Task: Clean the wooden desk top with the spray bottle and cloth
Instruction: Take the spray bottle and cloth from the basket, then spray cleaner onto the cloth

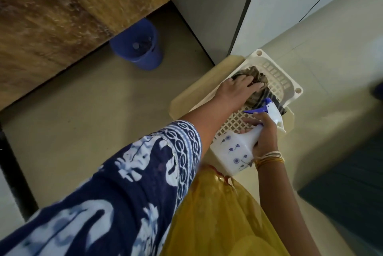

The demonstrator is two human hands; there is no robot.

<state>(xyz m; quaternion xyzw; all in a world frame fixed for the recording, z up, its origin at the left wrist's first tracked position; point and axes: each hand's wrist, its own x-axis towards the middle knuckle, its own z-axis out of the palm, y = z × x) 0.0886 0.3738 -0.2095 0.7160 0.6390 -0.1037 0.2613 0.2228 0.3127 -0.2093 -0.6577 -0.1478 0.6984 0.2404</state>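
Here, cloth (pixel 256 85): soft, limp; left hand (pixel 238 88) fingers spread on it, grip unclear
Spray bottle (pixel 238 148): light rigid plastic; right hand (pixel 264 133) fingers wrapped round neck

- My left arm wears a loose dark-blue sleeve (pixel 116 189) printed with pale-blue and white floral shapes.
- Its cuff, the end nearest my left hand (pixel 236 89), carries a band of white loops.
- My right wrist has thin white and yellow bangles (pixel 269 158).
- Below the bangles hangs yellow cloth (pixel 217 220).
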